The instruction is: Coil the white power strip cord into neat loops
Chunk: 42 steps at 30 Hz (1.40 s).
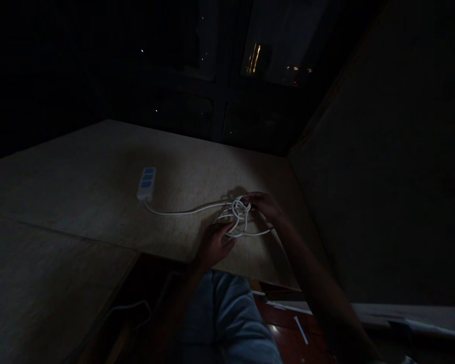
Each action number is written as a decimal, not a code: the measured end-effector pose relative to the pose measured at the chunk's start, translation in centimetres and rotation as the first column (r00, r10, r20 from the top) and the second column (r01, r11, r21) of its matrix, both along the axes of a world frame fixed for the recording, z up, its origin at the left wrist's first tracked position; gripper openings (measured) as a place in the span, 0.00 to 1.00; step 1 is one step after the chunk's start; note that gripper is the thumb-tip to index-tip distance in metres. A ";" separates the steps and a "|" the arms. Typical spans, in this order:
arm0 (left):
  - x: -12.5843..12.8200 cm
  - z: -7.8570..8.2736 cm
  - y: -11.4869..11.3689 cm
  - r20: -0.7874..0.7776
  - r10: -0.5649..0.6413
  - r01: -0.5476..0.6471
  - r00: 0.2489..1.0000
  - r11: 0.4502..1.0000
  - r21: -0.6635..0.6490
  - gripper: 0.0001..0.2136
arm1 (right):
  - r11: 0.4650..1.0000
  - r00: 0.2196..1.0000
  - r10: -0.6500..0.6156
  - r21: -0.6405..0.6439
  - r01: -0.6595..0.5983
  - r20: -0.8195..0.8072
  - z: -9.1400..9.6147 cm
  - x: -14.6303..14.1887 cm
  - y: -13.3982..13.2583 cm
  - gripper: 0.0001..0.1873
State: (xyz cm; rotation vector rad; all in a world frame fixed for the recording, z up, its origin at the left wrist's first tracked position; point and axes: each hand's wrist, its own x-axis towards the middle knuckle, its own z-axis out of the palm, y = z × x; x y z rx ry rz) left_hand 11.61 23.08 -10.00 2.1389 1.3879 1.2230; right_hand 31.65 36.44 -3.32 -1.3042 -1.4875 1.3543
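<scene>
A bundle of white power cord (241, 215) lies in loose loops over the pale surface. One stretch runs left from it to a white power strip (146, 183) with blue socket faces. My right hand (263, 205) is closed on the upper right of the loops, its fingertips partly hidden by shadow and cord. My left hand (214, 246) is at the lower left of the bundle. Its thumb and index finger are apart and reach to the lower loops; its other fingers are hard to make out. Another stretch of cord passes right, beneath my right forearm.
The pale ledge (98, 162) meets dark windows (220, 96) at the back and a dark wall (382, 177) on the right. Below its front edge are my legs in blue trousers (231, 313), a reddish floor (284, 333) and a thin white cable (131, 306). The light is dim.
</scene>
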 end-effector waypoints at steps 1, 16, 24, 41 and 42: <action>0.0 0.0 0.0 0.000 0.002 -0.002 1.000 1.000 0.004 0.23 | 0.998 0.995 -0.048 -0.037 0.045 -0.091 0.2 0.0 -0.3 0.22; 0.2 -0.2 0.3 0.529 0.200 -0.112 0.825 0.975 -0.193 0.12 | 0.999 0.992 0.009 -0.037 -0.014 -0.128 2.2 2.2 -3.9 0.30; 0.0 0.7 0.9 0.833 0.298 0.007 0.466 0.940 -0.340 0.21 | 0.999 0.990 0.035 -0.024 -0.038 -0.137 1.1 5.1 -10.1 0.33; -0.2 1.4 0.6 0.810 0.291 0.046 0.510 0.931 -0.363 0.22 | 0.936 0.928 0.343 0.032 -0.351 0.145 0.8 -1.6 -17.9 0.19; -0.1 1.3 0.6 0.808 0.288 0.044 0.515 0.932 -0.360 0.22 | 0.943 0.937 0.324 0.029 -0.330 0.133 1.7 -0.9 -18.1 0.20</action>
